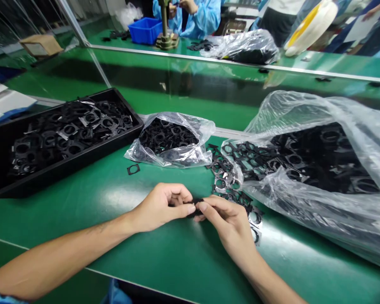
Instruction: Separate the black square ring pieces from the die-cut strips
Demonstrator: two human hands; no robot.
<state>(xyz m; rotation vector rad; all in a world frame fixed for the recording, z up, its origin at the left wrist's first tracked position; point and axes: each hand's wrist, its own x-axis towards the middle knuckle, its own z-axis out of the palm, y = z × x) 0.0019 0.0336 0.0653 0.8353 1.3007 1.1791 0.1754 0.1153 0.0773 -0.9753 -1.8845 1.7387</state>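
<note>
Black plastic, thin and dark, its shape mostly hidden by the fingers: the small part (195, 202) is held just above the table, in front of the small bag (205, 128), on the near side. Left hand (161, 204): thumb and fingertips pinching one end of the part, other fingers curled. Right hand (229, 217): thumb and forefinger pinching the other end, remaining fingers bent beneath. Fingertips of both hands nearly meet.

Small bag: clear, crinkled plastic, mouth spread, full of flat black pieces with round holes. Just in front of it, towards its left, one loose ring (133, 169), squarish outline, round hole, flat on the table (139, 257). Table is smooth, green, glossy.

Left of the small bag, its corner close by: long black tray (66, 166), rigid, straight-walled, heaped with similar pieces, some catching light. Right of the small bag: loose pile (221, 183), matt black mixed with shiny faces, running past the right hand. Farther right: big bag (304, 207), clear wrinkled film, gaping, stuffed with black pieces, some spilling towards the pile.

Behind the small bag, beyond a metal strip (183, 55): blue bin (145, 33), box-shaped; metal stand (167, 41); a co-worker in blue sleeves (205, 21), face out of view.
</note>
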